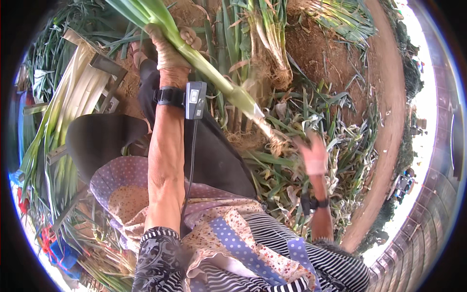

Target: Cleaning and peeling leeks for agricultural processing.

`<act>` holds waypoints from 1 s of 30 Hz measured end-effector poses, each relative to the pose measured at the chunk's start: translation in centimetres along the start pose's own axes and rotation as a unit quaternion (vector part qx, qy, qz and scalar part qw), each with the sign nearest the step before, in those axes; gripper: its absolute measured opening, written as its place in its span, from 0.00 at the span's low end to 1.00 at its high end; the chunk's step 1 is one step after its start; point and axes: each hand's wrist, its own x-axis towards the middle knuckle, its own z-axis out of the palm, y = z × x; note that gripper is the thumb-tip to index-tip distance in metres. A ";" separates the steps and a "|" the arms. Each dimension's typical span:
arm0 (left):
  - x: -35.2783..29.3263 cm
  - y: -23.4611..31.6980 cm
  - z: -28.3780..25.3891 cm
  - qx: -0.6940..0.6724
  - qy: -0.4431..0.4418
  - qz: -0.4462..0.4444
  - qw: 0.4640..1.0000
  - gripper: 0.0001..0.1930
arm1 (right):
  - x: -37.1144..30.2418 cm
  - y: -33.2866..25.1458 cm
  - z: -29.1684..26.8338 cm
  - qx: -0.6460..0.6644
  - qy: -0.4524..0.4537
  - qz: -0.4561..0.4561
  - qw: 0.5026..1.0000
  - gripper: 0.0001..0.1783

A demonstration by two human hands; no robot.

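Observation:
My left hand [168, 51] is closed round the green shaft of a leek [206, 68]. The leek slants across the upper middle, leaves toward the top left and its roots [278, 143] toward the lower right. Part of its leaves lies beyond the picture's upper edge. Close beside the root end is my right hand [312, 155], slightly blurred, with its fingers apart and nothing visible in them. A grey device sits on a black strap round my left wrist, and a cable runs from it along the forearm.
Stripped leaves [340, 160] lie heaped under my right hand. Unpeeled leeks [272, 48] with roots rest on the soil ahead, and another bunch [335, 19] lies far right. At left, pale leeks [73, 87] lie in a metal rack [108, 65]. A blue object [63, 255] stands lower left.

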 end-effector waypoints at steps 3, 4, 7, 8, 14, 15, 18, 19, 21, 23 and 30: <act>-0.2 -0.4 0.6 0.009 0.022 -0.009 1.000 0.37 | 4.7 -10.0 0.8 0.066 0.151 -0.334 0.928 0.35; -0.3 -0.4 0.7 0.024 0.034 -0.046 0.998 0.38 | 5.6 -12.8 0.6 0.046 0.066 -0.333 0.940 0.34; -0.3 -1.2 2.0 0.061 0.062 -0.019 0.996 0.37 | 9.3 -13.2 5.2 -0.096 0.109 -0.424 0.894 0.16; -0.3 -0.9 1.7 0.061 0.068 -0.018 0.996 0.37 | 8.8 -12.8 5.8 -0.096 0.104 -0.428 0.893 0.16; -1.2 -2.0 2.6 0.016 0.050 -0.081 0.995 0.35 | 2.7 -5.5 8.4 0.027 -0.001 -0.213 0.977 0.09; -1.4 -2.3 2.9 0.024 0.063 -0.082 0.994 0.40 | 1.3 -3.9 9.1 0.028 0.005 -0.188 0.982 0.09; -1.4 -1.5 2.1 0.109 0.028 -0.011 0.994 0.39 | -3.7 4.0 9.9 -0.169 -0.207 -0.167 0.949 0.09; -1.0 -0.9 2.4 0.122 0.017 0.006 0.992 0.38 | -6.6 10.2 10.7 -0.223 -0.274 -0.139 0.925 0.16; -0.8 0.7 2.2 0.114 0.003 -0.010 0.993 0.37 | -12.2 15.7 8.9 -0.210 -0.346 0.157 0.901 0.18; 0.8 0.0 1.4 0.053 -0.088 -0.023 0.994 0.38 | -19.8 27.8 7.7 -0.302 -0.350 0.220 0.859 0.17; -0.1 -0.2 1.4 0.011 -0.064 -0.010 0.998 0.36 | -8.2 16.0 3.4 -0.158 -0.162 0.213 0.950 0.29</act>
